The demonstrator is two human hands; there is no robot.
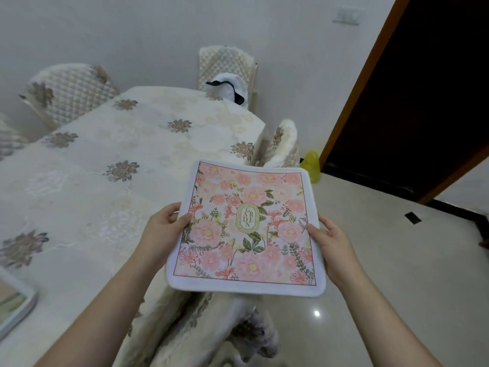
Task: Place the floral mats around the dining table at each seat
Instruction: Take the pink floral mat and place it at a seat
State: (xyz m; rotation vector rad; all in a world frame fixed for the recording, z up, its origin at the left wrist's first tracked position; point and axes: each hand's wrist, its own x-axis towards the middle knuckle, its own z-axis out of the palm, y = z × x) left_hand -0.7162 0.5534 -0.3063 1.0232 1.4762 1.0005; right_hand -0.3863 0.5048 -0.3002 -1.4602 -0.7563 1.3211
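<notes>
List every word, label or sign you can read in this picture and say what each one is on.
"GARDEN": gold letters stacked inside the oval emblem at the middle of the floral mat, which the left hand and right hand hold by its side edges.
Second mat at the left edge of the table: only a corner shows, no text visible.
Wall switch plate: no readable marking.

Pink-flowered white-edged mat; cream tablecloth with brown flowers.

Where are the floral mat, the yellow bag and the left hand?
floral mat (247,223): head view, centre emblem.
yellow bag (311,165): head view, its middle.
left hand (162,230): head view, back of hand.
</notes>
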